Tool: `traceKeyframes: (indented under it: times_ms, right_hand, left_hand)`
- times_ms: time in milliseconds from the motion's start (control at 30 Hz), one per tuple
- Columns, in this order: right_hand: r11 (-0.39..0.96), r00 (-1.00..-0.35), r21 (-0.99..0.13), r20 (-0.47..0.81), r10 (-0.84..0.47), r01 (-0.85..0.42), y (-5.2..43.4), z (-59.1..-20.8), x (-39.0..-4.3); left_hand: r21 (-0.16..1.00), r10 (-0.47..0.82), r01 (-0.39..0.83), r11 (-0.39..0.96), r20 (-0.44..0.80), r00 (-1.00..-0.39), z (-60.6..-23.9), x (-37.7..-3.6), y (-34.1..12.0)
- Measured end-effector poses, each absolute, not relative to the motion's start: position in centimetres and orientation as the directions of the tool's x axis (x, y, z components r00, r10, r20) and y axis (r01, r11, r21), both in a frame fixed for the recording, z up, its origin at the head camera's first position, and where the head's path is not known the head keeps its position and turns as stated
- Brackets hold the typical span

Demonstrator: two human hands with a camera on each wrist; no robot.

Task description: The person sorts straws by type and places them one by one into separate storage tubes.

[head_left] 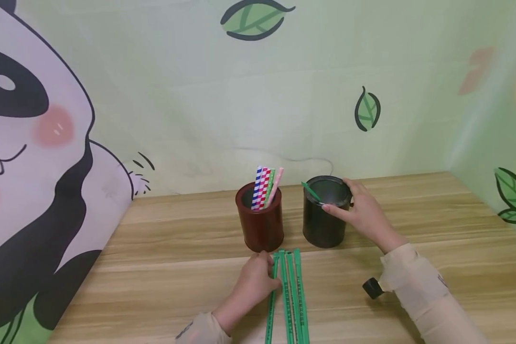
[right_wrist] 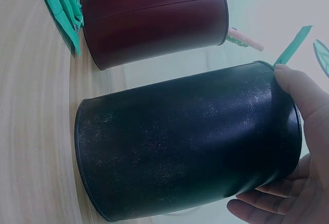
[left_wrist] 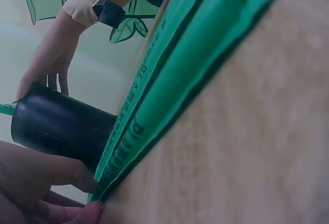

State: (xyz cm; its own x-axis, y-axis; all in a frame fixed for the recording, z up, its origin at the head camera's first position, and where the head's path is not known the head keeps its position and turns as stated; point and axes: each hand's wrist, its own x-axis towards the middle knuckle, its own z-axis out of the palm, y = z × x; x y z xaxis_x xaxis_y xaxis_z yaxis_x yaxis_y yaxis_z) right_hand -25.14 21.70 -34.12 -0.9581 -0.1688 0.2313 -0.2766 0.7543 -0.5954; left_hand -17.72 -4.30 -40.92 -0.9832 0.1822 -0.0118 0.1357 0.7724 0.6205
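While both hands work near the bench's middle:
Left hand (head_left: 253, 282): pinching green straws (head_left: 293, 296).
Right hand (head_left: 363, 210): curled round black tin (head_left: 324, 222).
Straws: probably light, bendy, crushable; take mid-length.

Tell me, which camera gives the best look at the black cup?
The right wrist view: the black cup fills the frame, with the right hand on its rim. The head view shows it small; the left wrist view catches only its side.
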Motion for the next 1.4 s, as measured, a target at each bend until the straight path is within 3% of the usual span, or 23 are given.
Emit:
traceKeyframes:
  times_ms: [333, 800, 1167, 1400]
  right_hand:
    - [0.75, -0.957, -0.6, 0.236, -0.166, -0.278, 21.8, -34.3, -25.2]
    - [0.742, -0.955, -0.606, 0.245, -0.169, -0.287, 21.8, -34.2, -25.2]
    - [0.736, -0.952, -0.609, 0.254, -0.173, -0.296, 21.7, -34.1, -25.1]
    - [0.744, -0.953, -0.602, 0.25, -0.171, -0.291, 21.7, -34.2, -25.1]
  left_hand:
    - [0.612, 0.157, 0.108, 0.784, -0.026, -0.987, -40.9, -17.9, -4.1]
    - [0.692, 0.166, 0.125, 0.711, 0.008, -0.986, -40.0, -17.9, -4.9]
    - [0.806, 0.192, 0.121, 0.579, 0.01, -0.981, -35.4, -17.7, -5.3]
    - [0.852, 0.239, 0.226, 0.473, 0.123, -0.963, -32.4, -17.5, -5.6]
